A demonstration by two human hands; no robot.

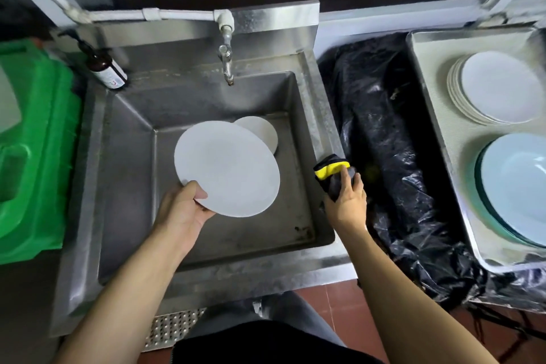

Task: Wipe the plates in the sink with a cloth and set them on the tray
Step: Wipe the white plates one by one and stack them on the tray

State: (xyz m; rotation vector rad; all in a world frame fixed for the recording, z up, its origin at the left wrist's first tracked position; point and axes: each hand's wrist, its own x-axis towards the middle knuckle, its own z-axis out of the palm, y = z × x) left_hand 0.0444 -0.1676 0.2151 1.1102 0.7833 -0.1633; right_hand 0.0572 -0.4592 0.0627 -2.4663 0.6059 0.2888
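Over the sink (pixel 317 91), left hand (pixel 184 210) grips a plate (pixel 227 168); right hand (pixel 347 201) clutches the cloth (pixel 332 170).
Wiping looks next: cloth must cross from the sink's right rim to the plate.

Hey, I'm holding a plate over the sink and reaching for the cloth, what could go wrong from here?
1. The left hand grips the white plate only at its near edge; it could slip and strike the second plate in the sink.
2. The cloth sits on the sink's right rim beside the black bag; the right hand might nudge it off into the bag.
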